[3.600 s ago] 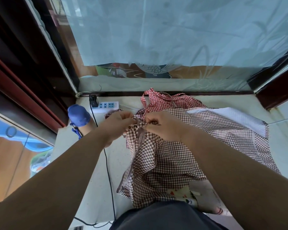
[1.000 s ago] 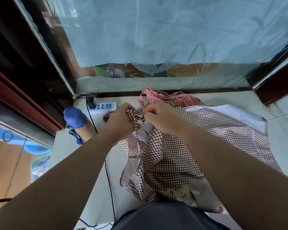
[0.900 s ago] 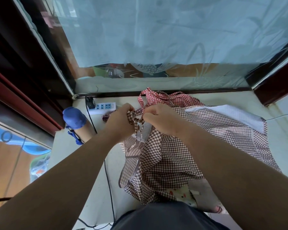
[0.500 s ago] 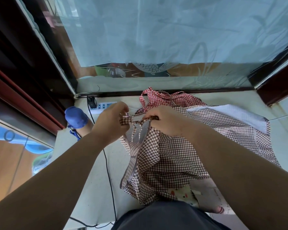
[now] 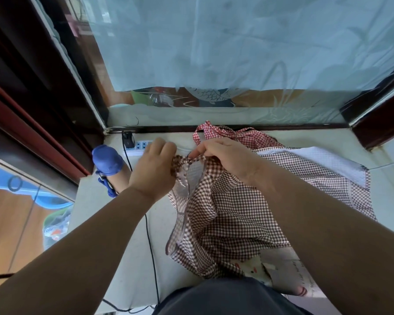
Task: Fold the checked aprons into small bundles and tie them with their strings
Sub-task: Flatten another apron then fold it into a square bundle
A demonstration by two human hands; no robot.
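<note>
A brown-and-white checked apron (image 5: 228,214) lies loosely bunched on the pale ledge (image 5: 132,264) in front of me, hanging toward my lap. Its checked string (image 5: 187,160) runs between my two hands above the top of the cloth. My left hand (image 5: 154,169) pinches the string's left end. My right hand (image 5: 230,159) pinches it at the right, thumb and forefinger closed on it. Behind them, against the window, lies a red checked apron (image 5: 243,137). A white dotted cloth (image 5: 316,160) lies over the brown apron at the right.
A white power strip (image 5: 140,145) with a black plug and a black cable (image 5: 151,246) runs down the ledge's left side. A blue-capped object (image 5: 107,159) stands at the left edge. Frosted window glass (image 5: 237,53) closes the back. A printed cloth (image 5: 282,271) lies near my lap.
My hands, close together at the knot a second ago, have drawn apart sideways, stretching the string between them. The left hand moved left over the power strip.
</note>
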